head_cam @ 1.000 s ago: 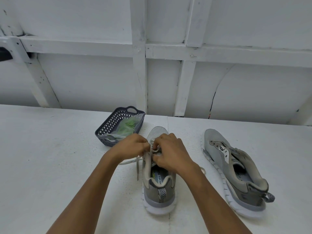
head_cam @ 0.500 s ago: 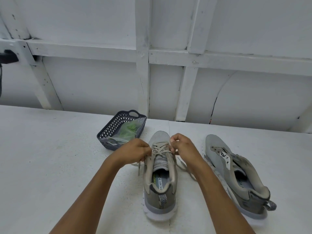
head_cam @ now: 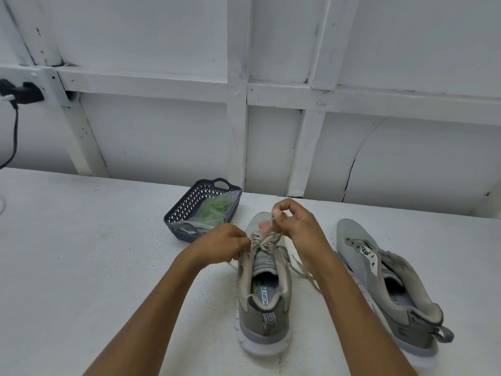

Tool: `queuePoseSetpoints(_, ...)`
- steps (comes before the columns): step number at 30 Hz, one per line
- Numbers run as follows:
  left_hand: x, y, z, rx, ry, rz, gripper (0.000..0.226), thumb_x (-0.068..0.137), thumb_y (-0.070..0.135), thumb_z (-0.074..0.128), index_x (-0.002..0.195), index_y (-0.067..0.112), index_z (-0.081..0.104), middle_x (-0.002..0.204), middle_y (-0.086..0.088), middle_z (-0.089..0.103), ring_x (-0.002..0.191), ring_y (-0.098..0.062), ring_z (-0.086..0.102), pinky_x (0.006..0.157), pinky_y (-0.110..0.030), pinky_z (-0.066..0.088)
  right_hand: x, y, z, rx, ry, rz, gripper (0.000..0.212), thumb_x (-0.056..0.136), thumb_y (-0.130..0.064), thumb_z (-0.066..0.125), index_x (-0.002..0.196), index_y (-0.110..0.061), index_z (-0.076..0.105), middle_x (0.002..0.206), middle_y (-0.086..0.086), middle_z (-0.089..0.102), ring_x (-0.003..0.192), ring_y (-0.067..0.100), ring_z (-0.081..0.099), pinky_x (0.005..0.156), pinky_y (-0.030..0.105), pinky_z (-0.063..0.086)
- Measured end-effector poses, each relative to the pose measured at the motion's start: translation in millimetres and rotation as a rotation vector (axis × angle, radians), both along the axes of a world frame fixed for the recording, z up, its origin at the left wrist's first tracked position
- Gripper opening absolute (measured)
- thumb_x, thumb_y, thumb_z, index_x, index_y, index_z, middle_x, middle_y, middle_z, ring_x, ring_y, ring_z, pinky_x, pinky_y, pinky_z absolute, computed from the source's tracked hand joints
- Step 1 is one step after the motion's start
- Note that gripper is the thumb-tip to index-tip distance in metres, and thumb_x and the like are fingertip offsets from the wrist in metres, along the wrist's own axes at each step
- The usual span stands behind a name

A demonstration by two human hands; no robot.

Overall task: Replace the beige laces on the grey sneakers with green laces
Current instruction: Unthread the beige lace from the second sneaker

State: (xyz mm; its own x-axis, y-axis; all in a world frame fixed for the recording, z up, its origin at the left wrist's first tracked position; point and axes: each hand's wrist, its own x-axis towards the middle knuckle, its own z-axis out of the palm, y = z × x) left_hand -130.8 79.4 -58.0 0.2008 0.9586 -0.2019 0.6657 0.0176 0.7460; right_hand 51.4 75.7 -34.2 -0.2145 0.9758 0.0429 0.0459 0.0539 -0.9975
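A grey sneaker stands upright in front of me, heel toward me, with a beige lace still crossed through its front eyelets. My left hand pinches the lace at the shoe's left side. My right hand is raised just above the toe end and pinches a strand of the lace, pulling it upward. A loose lace end trails on the table right of the shoe. The second grey sneaker lies tilted on its side at the right, without a lace. Green laces sit in a clear bag.
A dark perforated basket holding the bag of green laces stands behind the left hand. The white table meets a white panelled wall at the back. A black plug and cable hang at the far left.
My right hand has lifted from the shoe's eyelets, drawing the beige lace upward. The left hand stays at the shoe's left side. The camera view shifted slightly upward.
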Motion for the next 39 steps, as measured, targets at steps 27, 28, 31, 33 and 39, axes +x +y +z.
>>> queuePoseSetpoints(27,1,-1,0,-0.013,0.014,-0.004,0.029,0.094,0.019,0.054,0.068,0.009,0.062,0.061,-0.001,0.058,0.053,-0.013,0.052,0.047,-0.019,0.038,11,4,2,0.19,-0.539,-0.03,0.01,0.087,-0.034,0.07,0.083,-0.026,0.066,0.048,-0.02,0.048,0.049,0.0,0.044,0.049,0.012,0.033)
queuePoseSetpoints(28,1,0,0,-0.011,0.019,-0.007,0.029,0.093,0.019,0.054,0.068,0.009,0.062,0.061,-0.001,0.058,0.053,-0.013,0.052,0.047,-0.019,0.038,12,4,0,0.223,-0.709,0.015,0.01,0.082,-0.037,0.074,0.082,-0.03,0.069,0.054,-0.02,0.051,0.056,-0.001,0.048,0.053,0.014,0.036)
queuePoseSetpoints(31,2,-1,1,-0.008,0.033,-0.009,0.029,0.092,0.018,0.054,0.066,0.011,0.061,0.061,-0.001,0.058,0.052,-0.013,0.051,0.047,-0.019,0.038,9,4,-6,0.245,-0.983,0.097,0.007,0.077,-0.037,0.075,0.083,-0.034,0.073,0.072,-0.017,0.059,0.076,0.007,0.056,0.067,0.025,0.045)
queuePoseSetpoints(33,2,-2,2,-0.008,0.032,-0.007,0.029,0.092,0.018,0.054,0.064,0.012,0.06,0.06,0.0,0.058,0.052,-0.013,0.051,0.046,-0.019,0.038,7,4,-10,0.267,-0.888,0.077,0.002,0.079,-0.03,0.073,0.081,-0.031,0.074,0.077,-0.014,0.058,0.079,0.01,0.056,0.072,0.028,0.046)
queuePoseSetpoints(39,1,-3,4,-0.013,0.035,-0.015,0.03,0.093,0.019,0.053,0.064,0.016,0.061,0.062,0.0,0.058,0.054,-0.013,0.052,0.046,-0.019,0.038,15,9,-12,0.146,-0.436,-0.228,0.02,0.087,-0.014,0.065,0.068,-0.016,0.058,0.085,-0.004,0.054,0.078,0.01,0.052,0.066,0.02,0.036)
